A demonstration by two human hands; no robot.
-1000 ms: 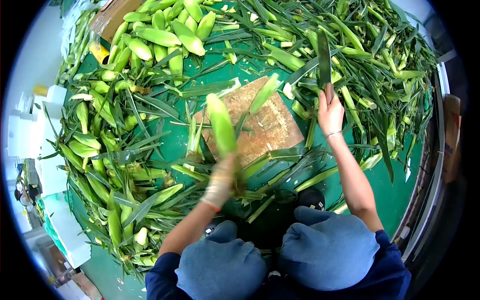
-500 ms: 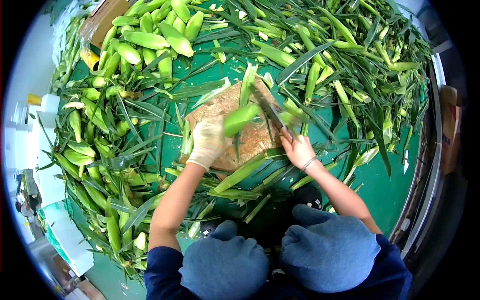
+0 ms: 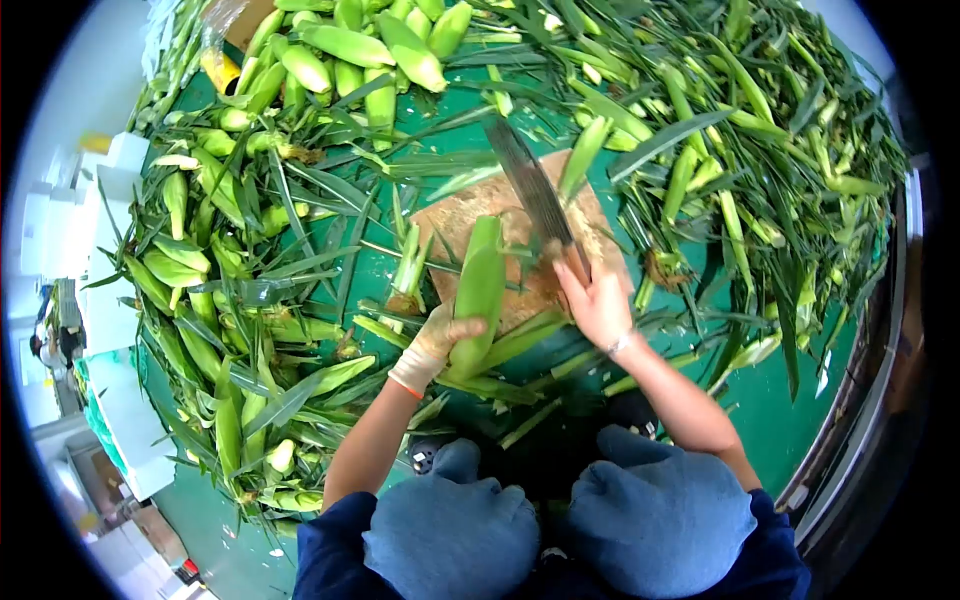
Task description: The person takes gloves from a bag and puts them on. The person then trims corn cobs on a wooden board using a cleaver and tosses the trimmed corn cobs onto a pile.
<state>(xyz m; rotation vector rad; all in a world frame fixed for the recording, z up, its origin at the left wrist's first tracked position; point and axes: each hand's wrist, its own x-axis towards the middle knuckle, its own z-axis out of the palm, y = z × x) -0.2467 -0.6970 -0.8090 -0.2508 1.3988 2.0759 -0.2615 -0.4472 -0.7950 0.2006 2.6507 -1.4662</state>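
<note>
Left hand [image 3: 430,345], gloved: grip closed round the lower part of the corn [image 3: 482,275], held over the board [image 3: 450,222]; contact unclear. Right hand [image 3: 602,308]: grip closed on the knife [image 3: 530,185], blade blurred, apart from the corn. Judgement: corn steady, fingers low, blade path clear of the glove.

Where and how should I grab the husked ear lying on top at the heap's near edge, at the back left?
Grip the ear across its middle, coming from above, fingers along its long sides. It is long and rounded, lies atop the heap with its near end free, and neighbours probably hinder a sideways approach.
</note>
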